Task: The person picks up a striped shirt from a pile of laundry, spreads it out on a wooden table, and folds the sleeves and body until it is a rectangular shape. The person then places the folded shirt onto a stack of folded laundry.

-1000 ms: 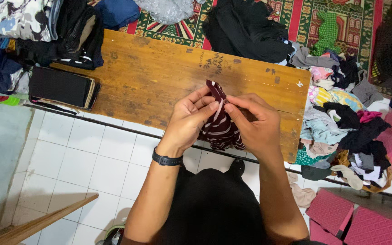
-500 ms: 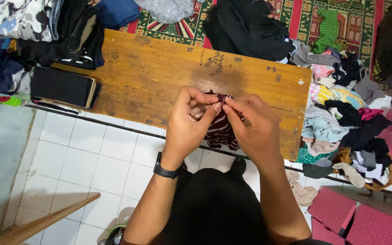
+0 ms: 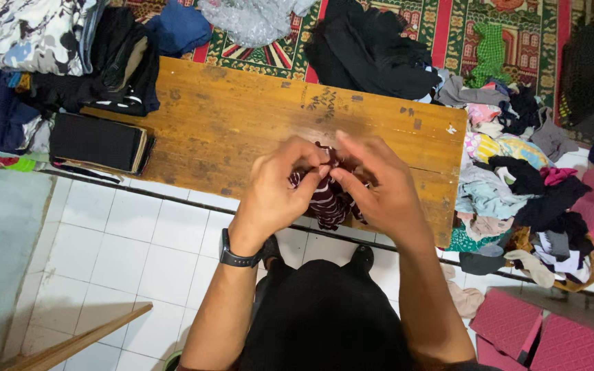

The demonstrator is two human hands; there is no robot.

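While both hands work close together just above the near edge of the wooden surface [image 3: 228, 117], the step in hand looks like bunching or rolling a small maroon striped cloth [image 3: 326, 199] into a tight bundle. The left hand [image 3: 276, 189], a black watch [image 3: 236, 257] on its wrist, has its grip closed on the cloth's left side, thumb and fingers pinching the fabric. The right hand [image 3: 379, 189] closes on the top and right side, fingers curled over it. The cloth sits between the two palms, its lower part hanging just past the surface's near edge, over the white tiled floor [image 3: 125, 240].

My judgement is that the next move calls for a firm pinch from one hand while the other tucks the loose end in, so the bundle does not spring open.

Against the earlier frames, the cloth's tip no longer stands up at 12 o'clock above the fingers; it is folded down and mostly covered, and the hands have closed further over it, the wrists drawn slightly toward the body.

Farther out, a black folded stack [image 3: 97, 142] lies at 10 o'clock on the surface, a heap of mixed clothes [image 3: 517, 172] spills at 3 o'clock, dark garments [image 3: 372, 51] rest at 12 o'clock, and a patterned rug [image 3: 448, 27] lies beyond.
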